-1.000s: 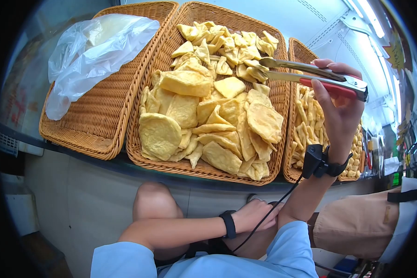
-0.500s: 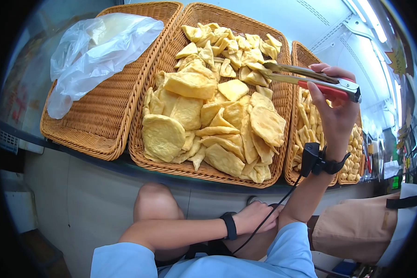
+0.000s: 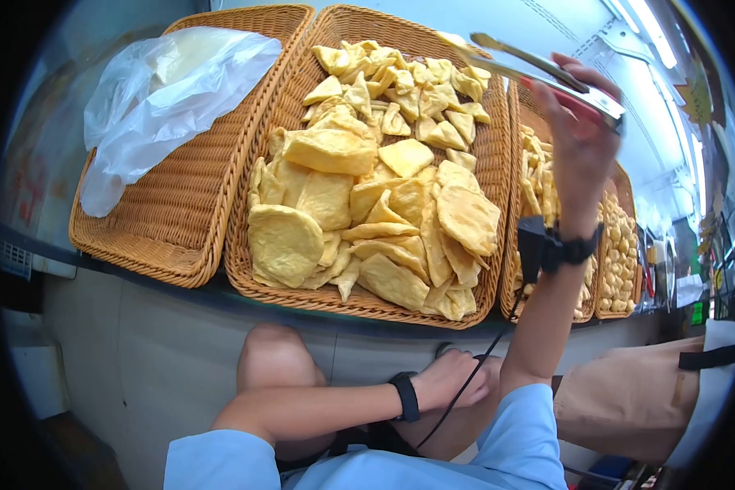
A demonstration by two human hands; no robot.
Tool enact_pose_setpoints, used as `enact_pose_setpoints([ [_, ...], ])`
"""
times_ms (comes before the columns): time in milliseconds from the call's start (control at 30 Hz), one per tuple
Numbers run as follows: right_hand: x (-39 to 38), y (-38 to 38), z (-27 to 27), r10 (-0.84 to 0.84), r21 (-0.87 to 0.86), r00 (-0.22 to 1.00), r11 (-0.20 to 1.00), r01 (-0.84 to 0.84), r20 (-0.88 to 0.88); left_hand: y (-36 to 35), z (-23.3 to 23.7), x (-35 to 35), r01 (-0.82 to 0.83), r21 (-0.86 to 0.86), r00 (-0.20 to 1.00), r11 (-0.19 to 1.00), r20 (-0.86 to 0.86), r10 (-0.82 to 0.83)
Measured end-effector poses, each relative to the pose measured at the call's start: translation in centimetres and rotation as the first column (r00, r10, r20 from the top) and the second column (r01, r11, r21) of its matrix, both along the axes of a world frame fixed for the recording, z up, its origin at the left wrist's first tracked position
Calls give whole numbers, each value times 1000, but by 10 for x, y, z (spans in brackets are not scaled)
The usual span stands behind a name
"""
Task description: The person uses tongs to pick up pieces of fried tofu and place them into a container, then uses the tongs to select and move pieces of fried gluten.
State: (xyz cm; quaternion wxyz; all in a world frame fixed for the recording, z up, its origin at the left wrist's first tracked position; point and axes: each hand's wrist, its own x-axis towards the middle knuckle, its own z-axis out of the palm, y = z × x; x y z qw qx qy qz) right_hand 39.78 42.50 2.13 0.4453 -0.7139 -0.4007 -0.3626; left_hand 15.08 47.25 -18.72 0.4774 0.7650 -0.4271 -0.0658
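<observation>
My right hand [image 3: 581, 122] is closed around a pair of metal tongs [image 3: 539, 69] with red grips. The tongs are raised over the back right of the wide wicker basket [image 3: 302, 106], their two arms spread apart, blurred by motion. Below them lie small folded pieces of yellow fried tofu [image 3: 433, 102]. Larger flat fried tofu sheets [image 3: 384, 220] are heaped at the front of the same basket. My left hand [image 3: 451, 380] rests flat over my thigh, holding nothing, its fingertips partly hidden.
To the left, another wicker basket [image 3: 167, 220] holds a crumpled clear plastic bag [image 3: 171, 94]. Right of the tofu are narrower baskets with yellow sticks [image 3: 535, 175] and small round balls [image 3: 618, 253]. A cable [image 3: 474, 371] hangs from my right wrist. A person in a tan apron [image 3: 629, 400] is close at right.
My right hand has lifted the tongs up and back, away from the small tofu pieces. The heaps look the same, and my left hand has stayed on my leg.
</observation>
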Motion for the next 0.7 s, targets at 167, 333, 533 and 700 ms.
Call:
enact_pose_setpoints([
  [167,-15,-2,-1,-86,-37,996,996,85,-22,-1,4,-1,23,-30,1000,999,3,-23],
  [333,-74,-20,18,-193,53,976,979,199,-105,-6,-2,-9,-12,-23,997,1000,75,13],
  [533,-101,-13,29,-376,-6,902,923,384,-211,-4,1,-13,6,-99,1000,995,12,-5],
  [700,-90,-8,19,-323,-13,905,943,332,-278,-7,-2,-12,10,-61,998,998,57,-7],
])
